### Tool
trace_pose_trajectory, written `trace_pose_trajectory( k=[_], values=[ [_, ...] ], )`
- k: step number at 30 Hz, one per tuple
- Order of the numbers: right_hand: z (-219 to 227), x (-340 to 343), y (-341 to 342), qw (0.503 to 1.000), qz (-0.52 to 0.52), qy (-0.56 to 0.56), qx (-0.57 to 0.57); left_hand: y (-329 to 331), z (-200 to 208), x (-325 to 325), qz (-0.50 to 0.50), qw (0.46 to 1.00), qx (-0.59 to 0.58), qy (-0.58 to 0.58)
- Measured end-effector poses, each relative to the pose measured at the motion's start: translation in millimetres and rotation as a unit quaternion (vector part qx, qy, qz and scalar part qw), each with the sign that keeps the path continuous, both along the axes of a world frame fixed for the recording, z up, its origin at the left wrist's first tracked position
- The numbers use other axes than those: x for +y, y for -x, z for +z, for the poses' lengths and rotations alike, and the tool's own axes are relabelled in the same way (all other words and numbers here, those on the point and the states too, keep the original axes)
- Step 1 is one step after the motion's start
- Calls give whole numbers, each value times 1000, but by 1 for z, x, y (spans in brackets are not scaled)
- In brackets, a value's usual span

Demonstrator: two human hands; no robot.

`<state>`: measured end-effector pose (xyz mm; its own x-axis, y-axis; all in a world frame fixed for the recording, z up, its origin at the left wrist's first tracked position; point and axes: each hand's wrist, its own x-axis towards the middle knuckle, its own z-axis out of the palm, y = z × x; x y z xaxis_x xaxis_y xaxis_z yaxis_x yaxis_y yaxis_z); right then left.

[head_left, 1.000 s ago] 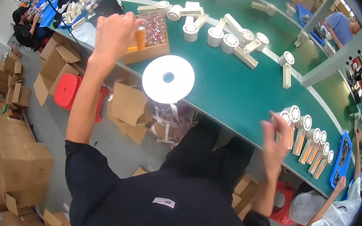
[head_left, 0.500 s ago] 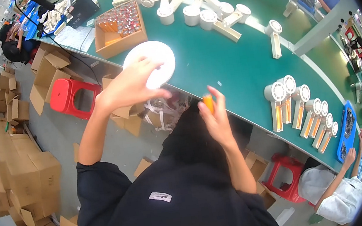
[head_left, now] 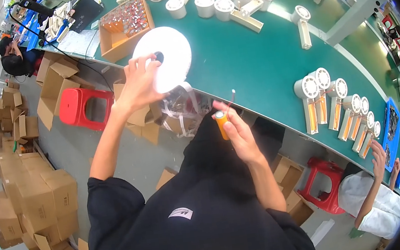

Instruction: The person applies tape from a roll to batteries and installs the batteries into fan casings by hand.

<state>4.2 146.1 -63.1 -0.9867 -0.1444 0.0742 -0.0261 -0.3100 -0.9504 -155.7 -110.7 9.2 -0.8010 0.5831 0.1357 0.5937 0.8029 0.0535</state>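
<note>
My left hand [head_left: 141,84] grips a white round roll [head_left: 170,53] near its dark centre hole, fingers curled at the hole. The roll is held up over the near edge of the green table and looks overexposed. Lower and to the right, my right hand [head_left: 243,142] pinches an orange cylindrical battery [head_left: 223,127] between thumb and fingers, its pale end facing up. A thin wire with a small white connector [head_left: 233,91] rises from behind those fingers. To the left of the roll stands a cardboard box [head_left: 117,52] packed with similar orange batteries.
White fan-like units [head_left: 310,86] with orange cells in their handles line the right of the green table [head_left: 238,69]. More white units [head_left: 224,8] lie along its far side. Co-workers sit at both ends. A red stool [head_left: 72,106] and cartons [head_left: 49,190] stand on the left floor.
The roll has tilted to show its centre hole and moved slightly up. My right hand has turned the battery, so its end and the wire now show. A co-worker's hand has reached toward the units.
</note>
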Motion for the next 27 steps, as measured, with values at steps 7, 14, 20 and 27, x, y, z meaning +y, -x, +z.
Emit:
trace_pose_trajectory(
  k=[7, 14, 20, 27],
  values=[
    [58, 7, 45, 987, 85, -128, 52, -39, 19, 39, 34, 987, 115, -107],
    [67, 1, -3, 993, 106, -29, 33, -44, 7, 53, 222, 943, -115, -220],
    [70, 18, -17, 995, -29, 97, -24, -52, -1, 36, 89, 940, -199, -262],
    [55, 8, -26, 999, -30, -24, -34, -38, 21, 51, 187, 954, 8, -234]
  ],
)
